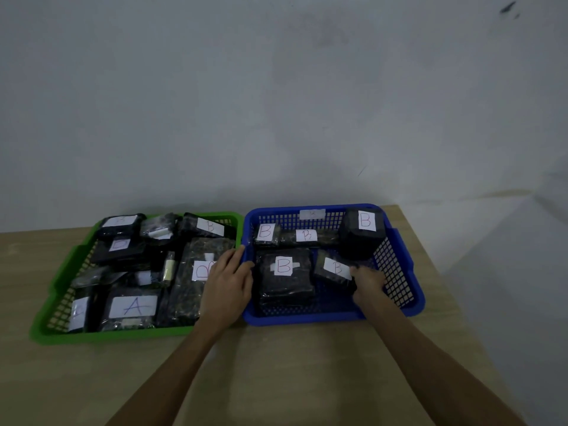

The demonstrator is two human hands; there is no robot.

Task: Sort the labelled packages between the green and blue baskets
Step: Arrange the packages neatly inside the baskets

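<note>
A green basket (58, 273) on the left holds several black packages with white labels, one marked A (132, 306), one at the back marked B (210, 226). The blue basket (408, 259) on the right holds several B packages, among them a large flat one (284, 273) and a tall block (362, 233). My left hand (227, 285) lies flat, fingers together, over the green basket's right edge, covering part of a long package (192, 290). My right hand (367, 284) is inside the blue basket, fingers closed on the edge of a small B package (333, 269).
Both baskets sit side by side, touching, on a light wooden table (292, 370) against a pale wall. The table's right edge runs diagonally just beyond the blue basket. Bare tabletop lies in front of the baskets, between my forearms.
</note>
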